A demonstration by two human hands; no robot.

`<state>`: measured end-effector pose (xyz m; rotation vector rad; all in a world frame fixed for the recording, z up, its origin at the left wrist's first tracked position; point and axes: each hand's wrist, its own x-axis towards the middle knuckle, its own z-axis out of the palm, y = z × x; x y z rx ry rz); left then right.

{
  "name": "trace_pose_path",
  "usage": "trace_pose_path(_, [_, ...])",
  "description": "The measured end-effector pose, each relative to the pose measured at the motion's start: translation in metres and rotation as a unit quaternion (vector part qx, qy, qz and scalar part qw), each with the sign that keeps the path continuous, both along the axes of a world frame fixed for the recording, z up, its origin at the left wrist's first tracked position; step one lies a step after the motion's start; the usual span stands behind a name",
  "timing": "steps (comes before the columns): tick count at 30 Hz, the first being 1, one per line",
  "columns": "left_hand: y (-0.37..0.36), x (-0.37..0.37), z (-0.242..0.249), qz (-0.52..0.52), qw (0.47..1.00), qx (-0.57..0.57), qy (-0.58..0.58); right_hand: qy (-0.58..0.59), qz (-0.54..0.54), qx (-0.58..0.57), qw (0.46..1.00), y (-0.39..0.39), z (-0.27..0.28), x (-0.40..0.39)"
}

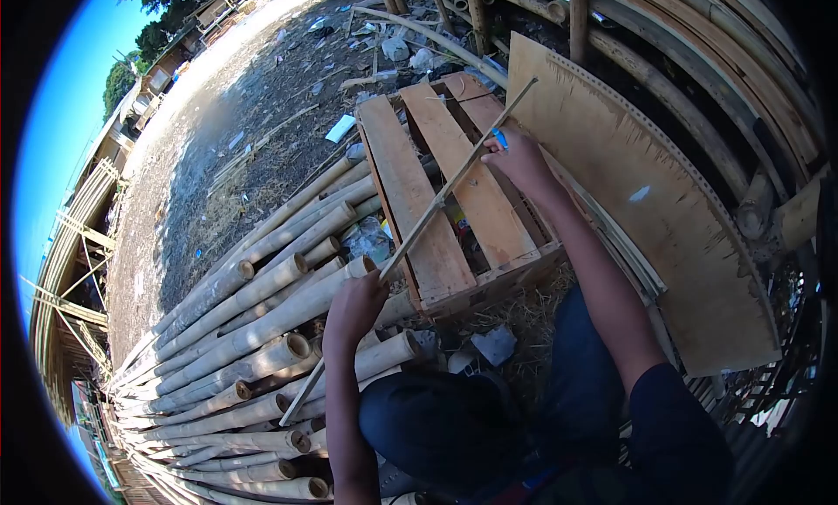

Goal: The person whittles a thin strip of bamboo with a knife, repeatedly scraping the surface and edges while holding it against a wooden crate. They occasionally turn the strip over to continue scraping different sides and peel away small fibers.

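Observation:
A long thin bamboo strip (436,199) runs diagonally over a slatted wooden crate (428,234). My left hand (356,309) is closed round the strip near the crate's lower left corner, and the strip's lower end sticks out below the wrist. Over the crate's right side, my right hand (521,162) is closed, with a small blue object (499,138) between its fingers. That hand is beside the strip's upper part; whether it also touches the strip is hard to tell.
Bamboo poles (253,330) lie stacked at the left, their cut ends toward my legs. A curved plywood sheet (646,199) leans at the right, with thin strips (611,234) beside it. Bamboo rails (672,95) stand behind. Litter covers the ground (262,147) beyond the crate.

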<state>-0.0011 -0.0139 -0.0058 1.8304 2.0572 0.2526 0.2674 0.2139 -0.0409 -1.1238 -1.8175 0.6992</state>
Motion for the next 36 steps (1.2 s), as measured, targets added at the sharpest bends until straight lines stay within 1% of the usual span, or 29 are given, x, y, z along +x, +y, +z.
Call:
trace_pose_path(1, [0.000, 0.001, 0.001, -0.001, 1.000, -0.001, 0.010, -0.014, 0.044, -0.016, 0.999, -0.005, -0.001, -0.012])
trace_pose_path(2, [-0.001, 0.001, 0.000, 0.002, 1.000, -0.001, 0.010, -0.014, 0.046, -0.017, 0.999, -0.010, -0.003, -0.025])
trace_pose_path(4, [-0.001, 0.003, -0.003, -0.010, 0.999, 0.034, 0.033, 0.014, 0.092, -0.027, 0.995, -0.016, -0.008, -0.047])
trace_pose_path(8, [-0.001, 0.005, -0.003, -0.014, 0.998, 0.039, 0.047, 0.052, 0.104, -0.043, 0.992, -0.019, -0.012, -0.064])
trace_pose_path(10, [-0.001, 0.006, -0.002, -0.009, 0.999, 0.032, 0.034, 0.058, 0.104, -0.096, 0.988, -0.016, -0.013, -0.065])
trace_pose_path(11, [-0.001, 0.006, -0.001, -0.009, 0.999, 0.032, 0.034, 0.058, 0.104, -0.096, 0.988, -0.016, -0.015, -0.065])
trace_pose_path(13, [0.000, 0.007, 0.002, -0.002, 0.999, 0.009, 0.031, 0.075, 0.129, -0.105, 0.983, -0.016, -0.016, -0.064])
trace_pose_path(14, [0.000, 0.007, 0.001, -0.003, 0.999, 0.009, 0.031, 0.075, 0.129, -0.105, 0.983, -0.016, -0.017, -0.063])
trace_pose_path(16, [0.000, 0.005, -0.002, 0.007, 1.000, 0.003, 0.004, 0.020, 0.136, -0.100, 0.985, -0.020, -0.013, -0.064])
trace_pose_path(17, [0.000, 0.005, -0.002, 0.007, 1.000, 0.003, 0.003, 0.019, 0.137, -0.100, 0.985, -0.021, -0.010, -0.063])
trace_pose_path(18, [0.000, 0.005, -0.003, 0.006, 1.000, 0.003, -0.003, 0.079, 0.170, -0.179, 0.966, -0.026, -0.002, -0.062])
trace_pose_path(19, [0.000, 0.004, -0.003, 0.005, 1.000, 0.002, -0.009, 0.138, 0.202, -0.256, 0.935, -0.030, 0.005, -0.061])
trace_pose_path(20, [0.000, 0.004, -0.002, 0.006, 1.000, 0.003, -0.009, 0.138, 0.203, -0.256, 0.935, -0.029, 0.009, -0.057])
trace_pose_path(22, [0.001, 0.004, 0.002, -0.001, 0.998, -0.022, -0.057, 0.163, 0.188, -0.271, 0.930, -0.021, 0.011, -0.042])
trace_pose_path(23, [0.001, 0.006, 0.007, 0.000, 0.998, -0.022, -0.057, 0.045, 0.071, -0.120, 0.989, -0.007, 0.003, -0.028])
trace_pose_path(24, [0.003, 0.010, 0.015, 0.028, 0.993, -0.059, -0.099, -0.076, -0.049, 0.038, 0.995, 0.005, -0.007, -0.016])
trace_pose_path(25, [0.003, 0.013, 0.018, 0.056, 0.984, -0.095, -0.141, -0.078, -0.048, 0.039, 0.995, 0.000, 0.006, -0.007])
trace_pose_path(27, [0.002, 0.010, 0.014, 0.047, 0.985, -0.084, -0.146, -0.155, -0.125, -0.059, 0.978, -0.008, 0.031, 0.013])
trace_pose_path(28, [0.003, 0.009, 0.013, 0.037, 0.985, -0.074, -0.150, -0.045, -0.074, -0.152, 0.985, 0.001, 0.021, 0.017])
trace_pose_path(29, [0.003, 0.008, 0.013, 0.036, 0.985, -0.074, -0.150, -0.045, -0.074, -0.152, 0.985, 0.003, 0.012, 0.014])
trace_pose_path(31, [0.003, 0.008, 0.012, 0.024, 0.989, -0.071, -0.127, -0.028, 0.001, -0.125, 0.992, -0.004, 0.003, 0.006])
trace_pose_path(32, [0.003, 0.008, 0.011, 0.025, 0.989, -0.071, -0.128, -0.029, 0.002, -0.126, 0.992, -0.009, -0.002, 0.003])
trace_pose_path(34, [0.002, 0.008, 0.008, 0.025, 0.994, -0.056, -0.093, -0.085, 0.136, -0.127, 0.979, -0.031, 0.002, -0.013])
trace_pose_path(35, [0.002, 0.007, 0.004, 0.028, 0.994, -0.056, -0.095, -0.086, 0.139, -0.127, 0.978, -0.040, 0.000, -0.020])
trace_pose_path(36, [0.002, 0.007, 0.000, 0.022, 0.996, -0.042, -0.074, -0.145, 0.161, -0.088, 0.972, -0.050, -0.001, -0.028])
